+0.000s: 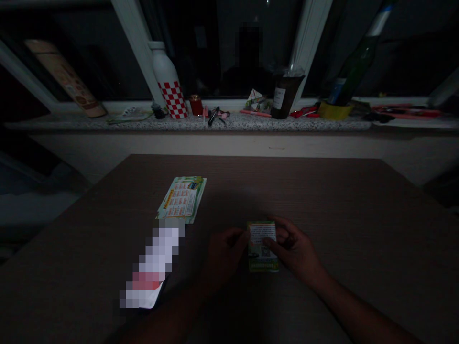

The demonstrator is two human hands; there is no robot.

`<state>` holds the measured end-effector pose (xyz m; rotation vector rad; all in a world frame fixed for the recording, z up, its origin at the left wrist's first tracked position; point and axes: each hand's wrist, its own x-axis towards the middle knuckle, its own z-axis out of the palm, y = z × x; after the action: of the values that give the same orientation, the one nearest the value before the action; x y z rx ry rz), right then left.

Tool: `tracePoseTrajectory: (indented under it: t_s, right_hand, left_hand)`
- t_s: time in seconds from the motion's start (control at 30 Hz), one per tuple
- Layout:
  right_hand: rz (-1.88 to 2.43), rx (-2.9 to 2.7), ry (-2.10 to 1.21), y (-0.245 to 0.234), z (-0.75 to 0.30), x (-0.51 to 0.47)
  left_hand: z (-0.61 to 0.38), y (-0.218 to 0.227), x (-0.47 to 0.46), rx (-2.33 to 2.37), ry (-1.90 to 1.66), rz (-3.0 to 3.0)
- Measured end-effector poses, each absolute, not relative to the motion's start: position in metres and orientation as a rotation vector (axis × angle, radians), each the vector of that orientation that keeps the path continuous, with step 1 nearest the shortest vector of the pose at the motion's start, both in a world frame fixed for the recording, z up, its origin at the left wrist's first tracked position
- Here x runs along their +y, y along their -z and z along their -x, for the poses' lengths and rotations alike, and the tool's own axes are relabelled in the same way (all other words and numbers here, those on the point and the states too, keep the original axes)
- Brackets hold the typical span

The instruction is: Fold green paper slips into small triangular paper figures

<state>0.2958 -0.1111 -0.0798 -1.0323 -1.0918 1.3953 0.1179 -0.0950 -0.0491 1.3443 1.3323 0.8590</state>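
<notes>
Above the dark wooden table, both hands are closed on a folded leaflet (263, 263) with green borders, a pale panel of printed text and what looks like a QR code. My left hand (225, 248) pinches its left edge between thumb and curled fingers. My right hand (299, 248) grips the right side, thumb lying across the front and fingers behind. Off to the left lies a stack of printed leaflets (181, 198), green and white with orange print. Just nearer than that stack is a lit phone (158, 263), its screen blurred out.
Beyond the table (333, 191) runs a speckled stone windowsill (136, 125). On it stand a tan patterned tumbler (68, 79), a red-and-white checked bottle (168, 81), a small red jar (195, 105), a dark drink cup (285, 98) and a green glass bottle (353, 67).
</notes>
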Motion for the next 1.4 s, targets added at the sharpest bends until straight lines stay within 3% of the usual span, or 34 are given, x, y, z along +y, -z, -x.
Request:
tracePoseTrajectory:
  t_s: [1.4]
  right_hand:
    - [1.039, -1.106, -1.385, 0.0781, -0.2955, -0.1116]
  left_hand:
    - [-0.1181, 0.0473, -0.0953, 1.323, -0.867, -1.331]
